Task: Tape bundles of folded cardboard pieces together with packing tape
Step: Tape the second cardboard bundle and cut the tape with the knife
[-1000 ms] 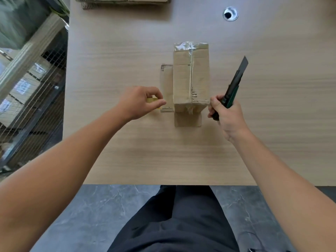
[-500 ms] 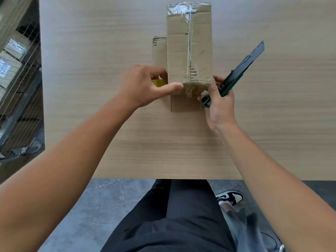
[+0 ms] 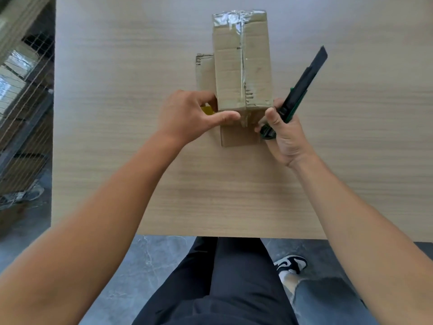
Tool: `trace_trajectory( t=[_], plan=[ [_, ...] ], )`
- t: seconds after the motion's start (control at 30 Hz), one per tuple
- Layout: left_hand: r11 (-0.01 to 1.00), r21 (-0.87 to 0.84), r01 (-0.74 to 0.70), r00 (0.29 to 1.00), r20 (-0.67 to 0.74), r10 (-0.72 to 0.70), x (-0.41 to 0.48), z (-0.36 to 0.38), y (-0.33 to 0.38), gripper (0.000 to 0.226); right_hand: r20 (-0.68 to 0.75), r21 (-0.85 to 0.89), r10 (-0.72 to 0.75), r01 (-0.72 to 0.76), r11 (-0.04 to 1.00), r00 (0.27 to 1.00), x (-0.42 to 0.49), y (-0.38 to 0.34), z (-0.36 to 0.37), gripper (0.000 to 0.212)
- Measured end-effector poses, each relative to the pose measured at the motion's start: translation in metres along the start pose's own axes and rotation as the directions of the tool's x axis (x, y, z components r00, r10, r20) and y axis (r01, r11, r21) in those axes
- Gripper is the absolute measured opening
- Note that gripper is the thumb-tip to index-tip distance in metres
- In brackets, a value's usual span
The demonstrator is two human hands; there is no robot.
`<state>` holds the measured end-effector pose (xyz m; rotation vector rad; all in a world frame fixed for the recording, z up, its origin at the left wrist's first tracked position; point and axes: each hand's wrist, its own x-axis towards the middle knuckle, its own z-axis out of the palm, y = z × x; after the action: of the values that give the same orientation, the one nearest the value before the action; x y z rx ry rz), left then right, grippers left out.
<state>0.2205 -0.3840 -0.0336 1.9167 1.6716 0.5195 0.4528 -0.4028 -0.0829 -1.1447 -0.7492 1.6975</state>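
A bundle of folded cardboard (image 3: 243, 66) lies lengthwise on the wooden table (image 3: 117, 113), with clear tape over its far end and along its top seam. It rests on flat cardboard pieces (image 3: 239, 138) that stick out at the near end and the left side. My left hand (image 3: 187, 116) clasps the bundle's near left corner, thumb pressed across the near end face. A small yellow thing (image 3: 207, 110) shows under its fingers. My right hand (image 3: 285, 139) holds a black-and-green utility knife (image 3: 304, 83) pointing up and right, its fingers touching the taped near end.
The table's near edge runs just in front of my legs. A wire-mesh rack (image 3: 23, 90) stands off the table's left side. Grey floor and a black-and-white shoe (image 3: 290, 263) are below.
My left hand moved right from beside the bundle onto its near left corner. My right hand closed in on the near end with the knife. The view moved closer.
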Motion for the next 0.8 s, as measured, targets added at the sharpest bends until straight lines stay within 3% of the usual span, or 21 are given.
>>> trace_trajectory(
  t=[0.07,0.2,0.27,0.53,0.6,0.7,0.8],
  plan=[
    [1.000,-0.006,-0.003,1.000,0.010,0.003,0.003,-0.003,-0.001,0.059,0.054,0.083,0.041,-0.046,0.996,0.998,0.003,0.001,-0.003,0.031],
    [1.000,0.015,0.001,1.000,0.008,-0.001,0.002,-0.002,-0.003,0.052,0.005,0.120,0.125,-0.124,0.985,0.992,0.008,0.001,0.001,0.056],
    [1.000,-0.003,0.020,1.000,0.020,-0.020,0.003,-0.002,-0.004,0.051,-0.043,0.104,0.138,-0.133,0.986,0.989,0.010,0.000,0.008,0.057],
    [0.995,-0.089,0.040,0.977,0.214,-0.020,0.008,-0.017,-0.009,0.039,-0.136,0.116,0.196,-0.181,0.977,0.971,0.004,-0.014,0.011,0.009],
    [0.987,-0.136,0.085,0.972,0.228,-0.052,0.008,-0.016,-0.009,0.040,-0.218,-0.092,0.188,-0.212,0.973,0.958,-0.001,-0.029,0.008,0.011],
    [0.965,-0.180,0.192,0.966,0.210,-0.153,0.006,-0.008,-0.001,0.049,-0.416,-0.519,-0.069,-0.174,0.837,0.907,-0.015,-0.062,0.002,0.023],
    [0.960,-0.125,0.251,0.954,0.200,-0.223,0.005,-0.003,0.008,0.052,-0.285,-0.644,-0.191,-0.040,0.764,0.939,-0.039,-0.088,0.024,0.022]
  ],
)
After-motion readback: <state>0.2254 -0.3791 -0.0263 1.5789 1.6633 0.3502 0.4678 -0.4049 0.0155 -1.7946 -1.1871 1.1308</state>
